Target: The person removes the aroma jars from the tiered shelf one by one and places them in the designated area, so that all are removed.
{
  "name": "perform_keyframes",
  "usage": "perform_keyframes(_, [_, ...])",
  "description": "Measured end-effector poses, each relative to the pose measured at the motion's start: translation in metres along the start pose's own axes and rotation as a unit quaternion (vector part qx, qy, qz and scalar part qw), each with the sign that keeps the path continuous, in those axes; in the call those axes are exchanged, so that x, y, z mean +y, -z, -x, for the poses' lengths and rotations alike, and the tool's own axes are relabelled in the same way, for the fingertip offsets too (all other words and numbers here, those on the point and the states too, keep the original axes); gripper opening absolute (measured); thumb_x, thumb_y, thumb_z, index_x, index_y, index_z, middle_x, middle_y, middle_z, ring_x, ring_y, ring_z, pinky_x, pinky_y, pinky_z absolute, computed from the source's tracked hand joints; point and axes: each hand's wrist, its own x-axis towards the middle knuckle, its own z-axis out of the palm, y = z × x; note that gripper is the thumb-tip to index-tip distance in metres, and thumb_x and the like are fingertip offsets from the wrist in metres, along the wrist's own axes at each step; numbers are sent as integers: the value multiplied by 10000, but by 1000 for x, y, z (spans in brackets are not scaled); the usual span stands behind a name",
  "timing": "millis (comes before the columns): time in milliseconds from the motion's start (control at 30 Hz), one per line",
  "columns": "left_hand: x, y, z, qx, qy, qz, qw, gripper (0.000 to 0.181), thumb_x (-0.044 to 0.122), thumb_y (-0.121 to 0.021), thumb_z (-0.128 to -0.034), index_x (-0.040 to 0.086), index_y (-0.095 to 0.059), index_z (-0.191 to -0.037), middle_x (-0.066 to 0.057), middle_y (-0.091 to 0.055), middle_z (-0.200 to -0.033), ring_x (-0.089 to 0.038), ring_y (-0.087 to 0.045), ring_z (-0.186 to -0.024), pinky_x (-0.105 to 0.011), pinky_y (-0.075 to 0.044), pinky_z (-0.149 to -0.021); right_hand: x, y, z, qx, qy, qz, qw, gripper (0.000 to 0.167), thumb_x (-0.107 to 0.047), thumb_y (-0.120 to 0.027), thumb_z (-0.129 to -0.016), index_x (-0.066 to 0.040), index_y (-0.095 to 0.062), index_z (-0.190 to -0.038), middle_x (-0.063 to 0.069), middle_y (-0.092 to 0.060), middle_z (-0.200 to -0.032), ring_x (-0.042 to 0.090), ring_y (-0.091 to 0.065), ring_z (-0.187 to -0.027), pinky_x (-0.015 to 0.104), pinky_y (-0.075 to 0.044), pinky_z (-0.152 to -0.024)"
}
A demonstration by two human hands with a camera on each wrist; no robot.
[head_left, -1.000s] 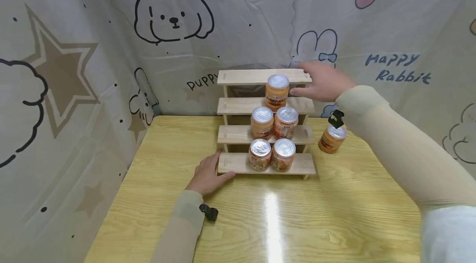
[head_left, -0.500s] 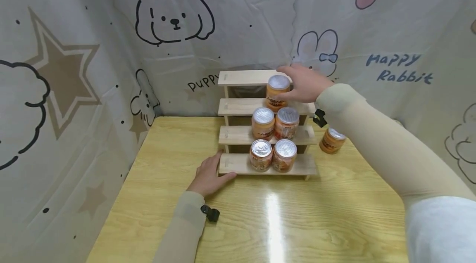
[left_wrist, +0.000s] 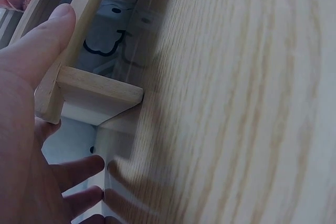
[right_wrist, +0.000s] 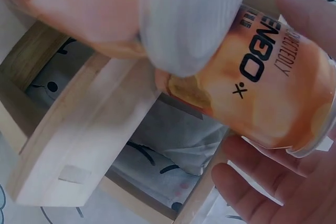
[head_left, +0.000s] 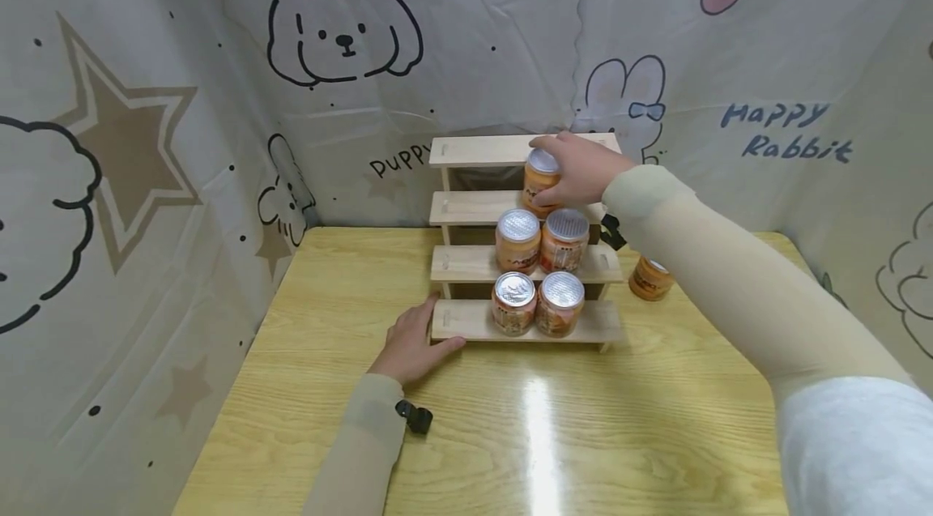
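A four-step wooden display stand carries several orange-labelled jars with silvery lids. My right hand holds the jar on the second step from the top, thumb on its near side and fingers round the back. In the right wrist view, thumb and fingertips lie on opposite sides of this jar. My left hand grips the left end of the lowest step, thumb on the board; its other fingers are spread near the table. Jar pairs sit on the lower two steps.
One more jar stands on the wood-grain table right of the stand, partly hidden by my right sleeve. A printed cloth hangs close behind the stand. No jar is on the top step.
My right hand has moved left from beside the upper jar and closed round it. The jar has shifted slightly left on its step. My left hand has stayed at the stand's end.
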Motion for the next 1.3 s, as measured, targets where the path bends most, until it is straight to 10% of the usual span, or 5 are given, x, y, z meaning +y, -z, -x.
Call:
perform_keyframes(767, [2, -2, -3, -35, -27, 4, 10000, 1052, 769, -593, -843, 231, -157, -1636, -96, -320, -1620, -330, -254, -1489, -568, -216, -1176, 12, 14, 9, 479, 126, -103, 9987, 872, -455, -771, -871, -82, -358, -1543, 212, -489, -1430, 407, -478, -1275, 569, -447, -1010])
perform_keyframes(1300, [2, 2, 1, -81, 7, -11, 10000, 1048, 776, -587, -842, 254, -145, -1636, -103, -311, -1623, -337, -243, -1492, -572, -201, -1180, 50, 62, 63, 1115, -385, -34, 9930, 916, -522, -736, -878, -66, -336, -1565, 276, -487, -1361, 436, -487, -1179, 599, -487, -923])
